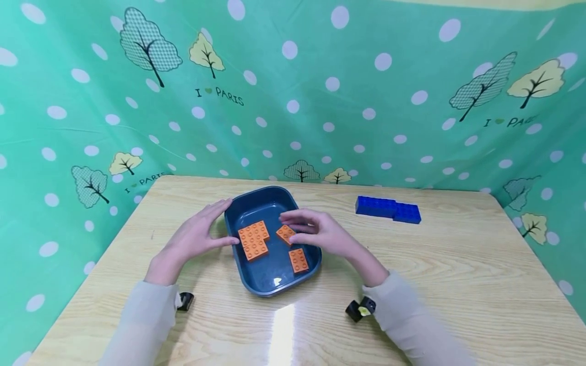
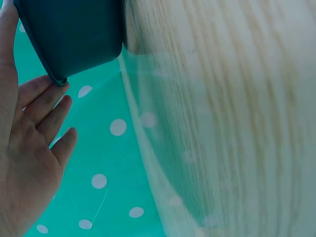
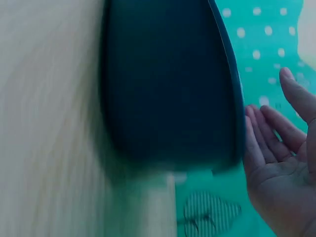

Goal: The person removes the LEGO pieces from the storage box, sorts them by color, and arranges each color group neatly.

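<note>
A dark blue plastic tub (image 1: 261, 282) with rounded corners sits on the table, with orange toy bricks inside. Some of these bricks (image 1: 253, 239) lie side by side at its left; a single orange brick (image 1: 298, 260) is at the right front, and another small brick (image 1: 285, 233) lies just behind it. My left hand (image 1: 194, 239) is spread along the left wall, its fingertips at the rim in the left wrist view. Over the right rim reaches my right hand (image 1: 322, 234), thumb and fingers apart, the thumb overlapping the small brick's edge in the head view.
Blue toy bricks (image 1: 375, 206) stand in a row at the back right of the wooden table (image 1: 458, 284). A green polka-dot cloth (image 1: 320, 112) hangs behind and around the table. Small black devices (image 1: 361, 308) are worn at both wrists.
</note>
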Demonstrator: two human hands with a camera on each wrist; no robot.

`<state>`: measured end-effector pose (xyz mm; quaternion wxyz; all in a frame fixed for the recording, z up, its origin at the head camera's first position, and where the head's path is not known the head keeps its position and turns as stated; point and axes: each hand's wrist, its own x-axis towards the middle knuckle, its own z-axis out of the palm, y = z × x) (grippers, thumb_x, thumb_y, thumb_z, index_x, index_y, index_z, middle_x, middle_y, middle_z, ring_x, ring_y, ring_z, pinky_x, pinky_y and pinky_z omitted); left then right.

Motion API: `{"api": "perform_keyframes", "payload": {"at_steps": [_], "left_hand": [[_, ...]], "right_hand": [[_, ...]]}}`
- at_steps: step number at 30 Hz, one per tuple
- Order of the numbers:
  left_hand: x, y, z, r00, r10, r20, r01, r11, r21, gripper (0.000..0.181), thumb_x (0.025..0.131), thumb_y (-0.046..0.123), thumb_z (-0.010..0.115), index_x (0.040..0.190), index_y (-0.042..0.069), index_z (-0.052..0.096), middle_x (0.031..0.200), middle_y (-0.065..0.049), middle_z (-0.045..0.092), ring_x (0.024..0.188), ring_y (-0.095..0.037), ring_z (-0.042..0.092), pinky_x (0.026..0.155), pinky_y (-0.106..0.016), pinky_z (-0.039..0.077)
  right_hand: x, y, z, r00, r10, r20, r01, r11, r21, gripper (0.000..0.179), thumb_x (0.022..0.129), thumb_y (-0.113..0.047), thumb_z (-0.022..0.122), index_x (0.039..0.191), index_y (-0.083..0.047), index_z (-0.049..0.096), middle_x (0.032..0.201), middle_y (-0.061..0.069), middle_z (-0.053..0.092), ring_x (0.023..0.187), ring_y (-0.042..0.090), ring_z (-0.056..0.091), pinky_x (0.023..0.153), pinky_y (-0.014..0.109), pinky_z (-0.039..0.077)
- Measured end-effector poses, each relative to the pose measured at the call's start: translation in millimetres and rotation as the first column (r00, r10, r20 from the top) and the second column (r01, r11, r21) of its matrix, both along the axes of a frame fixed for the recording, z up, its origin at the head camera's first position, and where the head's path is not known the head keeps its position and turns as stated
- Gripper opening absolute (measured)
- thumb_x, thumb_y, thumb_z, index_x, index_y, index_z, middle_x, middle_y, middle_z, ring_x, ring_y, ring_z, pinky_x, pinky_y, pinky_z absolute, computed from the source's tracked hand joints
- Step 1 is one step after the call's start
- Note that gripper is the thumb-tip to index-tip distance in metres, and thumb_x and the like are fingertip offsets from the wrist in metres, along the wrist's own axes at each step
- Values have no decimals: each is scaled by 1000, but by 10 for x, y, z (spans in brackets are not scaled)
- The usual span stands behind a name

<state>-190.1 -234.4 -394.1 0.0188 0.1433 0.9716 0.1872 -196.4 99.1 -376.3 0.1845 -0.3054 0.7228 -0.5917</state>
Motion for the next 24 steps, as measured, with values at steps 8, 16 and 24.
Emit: {"api": "perform_keyframes", "payload": {"at_steps": [8, 16, 24], "left_hand": [[7, -3, 8, 1000, 4, 5, -4, 1000, 7, 105, 78, 67, 72, 159, 21, 25, 164, -17, 28, 149, -44, 27, 118, -67, 28], [3, 19, 18, 1000, -1, 18, 1, 1000, 14, 104, 79, 66, 72, 160, 22, 24, 164, -16, 27, 150, -44, 26, 119, -67, 26], [13, -1, 27, 1000, 6, 13, -6, 1000, 17, 105, 78, 67, 72, 160, 21, 25, 164, -16, 28, 150, -44, 26, 119, -66, 27]], "right_hand": [[39, -377, -37, 999, 33, 34, -39, 980, 196, 50, 97, -15, 66, 142, -1, 51, 143, 17, 57, 132, 30, 57, 110, 37, 50], [39, -546, -126, 999, 32, 8, -33, 920, 390, 45, 96, -17, 67, 137, 1, 57, 139, 15, 61, 125, 25, 62, 105, 33, 54], [40, -587, -133, 998, 68, 1, -62, 914, 401, 42, 95, -15, 68, 133, 0, 59, 125, 13, 69, 116, 23, 68, 99, 28, 57]]}}
